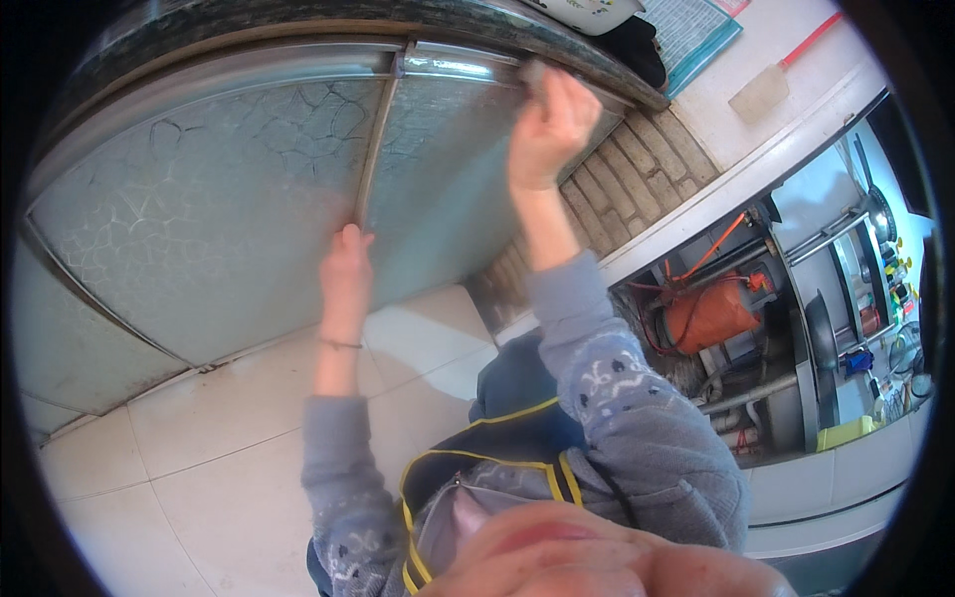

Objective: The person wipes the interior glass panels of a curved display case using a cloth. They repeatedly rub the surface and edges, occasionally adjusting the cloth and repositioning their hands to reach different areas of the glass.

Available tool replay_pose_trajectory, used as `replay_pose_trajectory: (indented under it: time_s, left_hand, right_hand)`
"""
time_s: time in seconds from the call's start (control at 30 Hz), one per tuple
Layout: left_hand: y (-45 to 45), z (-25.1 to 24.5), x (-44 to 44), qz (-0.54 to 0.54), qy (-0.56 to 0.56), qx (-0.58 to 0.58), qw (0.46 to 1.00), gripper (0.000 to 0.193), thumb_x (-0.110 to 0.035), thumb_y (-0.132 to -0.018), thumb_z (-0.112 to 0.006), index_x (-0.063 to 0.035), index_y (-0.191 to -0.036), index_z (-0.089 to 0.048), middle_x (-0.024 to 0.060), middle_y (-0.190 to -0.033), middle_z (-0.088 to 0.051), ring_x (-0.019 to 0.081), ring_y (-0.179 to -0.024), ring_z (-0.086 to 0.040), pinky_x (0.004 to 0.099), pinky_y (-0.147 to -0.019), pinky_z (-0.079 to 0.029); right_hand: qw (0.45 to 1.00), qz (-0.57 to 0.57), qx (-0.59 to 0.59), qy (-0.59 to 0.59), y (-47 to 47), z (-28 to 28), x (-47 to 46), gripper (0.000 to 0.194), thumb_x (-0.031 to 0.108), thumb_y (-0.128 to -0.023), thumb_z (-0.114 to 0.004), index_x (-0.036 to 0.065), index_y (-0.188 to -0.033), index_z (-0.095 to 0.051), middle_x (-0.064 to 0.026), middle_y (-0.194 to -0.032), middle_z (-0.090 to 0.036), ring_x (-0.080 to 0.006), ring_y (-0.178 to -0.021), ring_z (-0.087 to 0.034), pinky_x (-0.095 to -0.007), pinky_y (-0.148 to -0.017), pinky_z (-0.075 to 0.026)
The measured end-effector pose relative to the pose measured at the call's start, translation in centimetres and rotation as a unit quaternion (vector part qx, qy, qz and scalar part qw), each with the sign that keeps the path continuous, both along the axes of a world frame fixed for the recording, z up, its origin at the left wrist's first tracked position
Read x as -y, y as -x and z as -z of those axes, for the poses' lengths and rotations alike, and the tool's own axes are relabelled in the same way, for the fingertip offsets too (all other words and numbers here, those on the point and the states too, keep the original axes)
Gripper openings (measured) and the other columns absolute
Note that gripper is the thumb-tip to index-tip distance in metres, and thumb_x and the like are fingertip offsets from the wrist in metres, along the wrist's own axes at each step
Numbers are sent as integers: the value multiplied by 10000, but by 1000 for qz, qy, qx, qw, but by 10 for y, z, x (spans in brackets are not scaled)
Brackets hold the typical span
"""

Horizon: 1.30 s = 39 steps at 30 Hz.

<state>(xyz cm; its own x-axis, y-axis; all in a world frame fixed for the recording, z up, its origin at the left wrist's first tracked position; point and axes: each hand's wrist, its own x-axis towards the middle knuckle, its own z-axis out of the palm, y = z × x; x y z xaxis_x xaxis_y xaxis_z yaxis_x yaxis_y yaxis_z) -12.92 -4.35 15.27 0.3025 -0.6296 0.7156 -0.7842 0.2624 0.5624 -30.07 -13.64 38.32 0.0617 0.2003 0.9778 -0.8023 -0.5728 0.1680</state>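
Note:
Frosted glass sliding doors (224,179) of a low cabinet stand before me, with a crackle pattern on the left pane. My left hand (347,261) is at the narrow metal edge strip (377,142) between two panes, its fingers curled against it. My right hand (556,127) is raised near the top of the right pane (448,149), by the metal top rail (455,67). Its fingers are closed around a small greyish thing (533,74), blurred, which looks like a cloth or pad.
A dark counter edge (298,19) runs above the doors, with an enamel basin (589,11) on top. Right lie a brick wall (634,172), a red-handled scraper or swatter (761,93), and an orange gas cylinder (709,313) under a shelf. Tiled floor (224,463) lies below.

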Motion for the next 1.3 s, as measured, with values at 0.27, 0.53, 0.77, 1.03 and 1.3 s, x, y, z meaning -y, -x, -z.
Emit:
replay_pose_trajectory:
  time_s: [0.27,0.53,0.77,1.03,1.3]
  left_hand:
    - [-2,0,-2,7,-4,5,1000,209,-111,-927,-659,-54,-907,-459,184,-810,-602,403,-641,-607,465,-492,-471]
    - [1,0,-2,-7,-3,23,1000,170,-154,-959,-621,-70,-924,-477,187,-806,-584,384,-641,-610,454,-508,-479]
    - [0,2,-1,12,-2,0,1000,142,-136,-960,-609,-64,-945,-488,182,-823,-593,398,-681,-621,467,-549,-492]
    - [0,2,-3,10,-32,2,999,170,-95,-940,-636,-49,-911,-475,192,-811,-560,392,-689,-589,458,-558,-455]
    - [0,6,-1,23,-43,-15,999,153,-41,-932,-633,-40,-904,-482,177,-835,-565,362,-686,-561,424,-572,-471]
  right_hand:
    - [987,-55,-151,-23,-28,13,5,427,-67,-695,-611,67,-1083,-728,-82,-1092,-693,-309,-1031,-603,-422,-957,-476]
    - [984,53,89,-142,94,9,45,329,-23,-857,-604,-25,-1183,-652,-193,-1229,-641,-382,-1156,-557,-446,-1018,-426]
    - [988,-76,-122,-53,-27,22,-5,378,-19,-751,-613,93,-1095,-723,-77,-1183,-663,-324,-1131,-578,-458,-1023,-441]
    - [996,60,-30,-55,135,24,77,421,-102,-719,-507,16,-1084,-680,-153,-1174,-654,-357,-1157,-561,-459,-1035,-409]
    - [991,12,82,-107,122,23,65,391,-107,-730,-543,38,-1064,-687,-128,-1186,-666,-339,-1140,-576,-424,-1025,-433]
